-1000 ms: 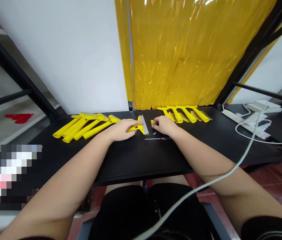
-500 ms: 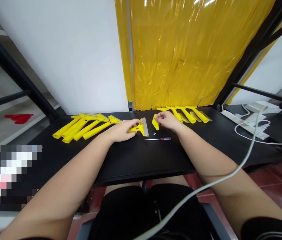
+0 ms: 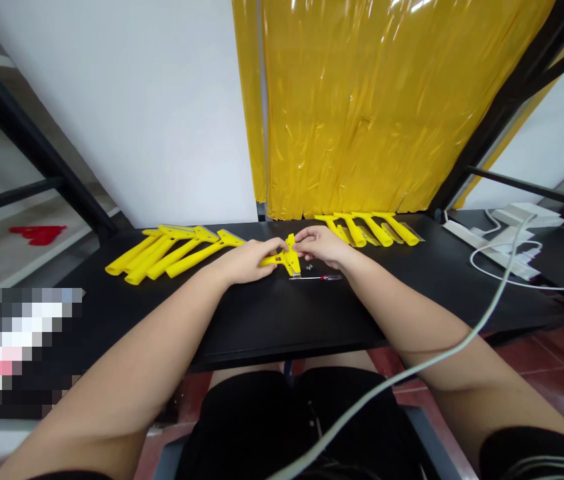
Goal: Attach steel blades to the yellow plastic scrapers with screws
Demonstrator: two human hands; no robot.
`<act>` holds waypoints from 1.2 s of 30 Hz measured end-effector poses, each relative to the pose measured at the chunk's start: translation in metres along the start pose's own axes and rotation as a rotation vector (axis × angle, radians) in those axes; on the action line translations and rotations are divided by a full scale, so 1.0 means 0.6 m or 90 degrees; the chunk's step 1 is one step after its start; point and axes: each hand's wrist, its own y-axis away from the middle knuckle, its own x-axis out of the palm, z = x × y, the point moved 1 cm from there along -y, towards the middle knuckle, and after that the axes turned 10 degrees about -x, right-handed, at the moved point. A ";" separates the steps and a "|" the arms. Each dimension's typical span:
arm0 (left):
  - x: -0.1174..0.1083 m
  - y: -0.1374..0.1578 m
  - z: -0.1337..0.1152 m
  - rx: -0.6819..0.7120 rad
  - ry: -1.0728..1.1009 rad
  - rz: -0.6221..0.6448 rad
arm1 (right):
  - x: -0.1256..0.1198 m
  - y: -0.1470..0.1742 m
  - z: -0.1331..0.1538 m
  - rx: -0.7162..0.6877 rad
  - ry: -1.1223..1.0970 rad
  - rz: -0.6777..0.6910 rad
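My left hand [image 3: 255, 261] is closed around the handle of a yellow scraper [image 3: 276, 259], lying on the black table with its head to the right. Over the scraper's blade lies a yellow clamp plate [image 3: 293, 259], pinched at its right side by my right hand [image 3: 321, 245]. Only a small bit of the metal blade [image 3: 297, 275] shows at the near end. Just right of the scraper head are a few small screws [image 3: 309, 267]. A screwdriver [image 3: 323, 277] with a clear, red and blue handle lies in front of them, its shaft pointing left.
Several yellow scrapers [image 3: 187, 257] lie in a row on the table [image 3: 282, 327] at left. More yellow scrapers [image 3: 362, 230] with loose blades lie at the back right. White power strips [image 3: 492, 247] sit at far right. A pale cable [image 3: 412, 367] crosses in front of my right arm.
My right hand has moved left with the yellow clamp plate and laid it over the scraper's blade, which is now mostly covered. My left hand keeps hold of the scraper.
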 end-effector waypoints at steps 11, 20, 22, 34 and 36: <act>-0.001 -0.004 0.006 0.055 -0.032 -0.035 | -0.011 0.001 0.011 -0.169 0.340 -0.038; -0.003 -0.001 0.006 0.075 -0.025 -0.086 | -0.014 0.010 0.007 0.031 -0.001 0.020; -0.004 0.001 0.004 0.084 -0.036 -0.099 | -0.011 0.012 0.007 0.037 -0.030 0.020; 0.002 -0.007 0.014 0.164 -0.043 -0.140 | -0.040 0.010 0.011 -0.139 0.299 0.099; 0.001 -0.007 0.018 0.157 -0.050 -0.140 | -0.051 0.015 0.012 -0.178 0.424 0.179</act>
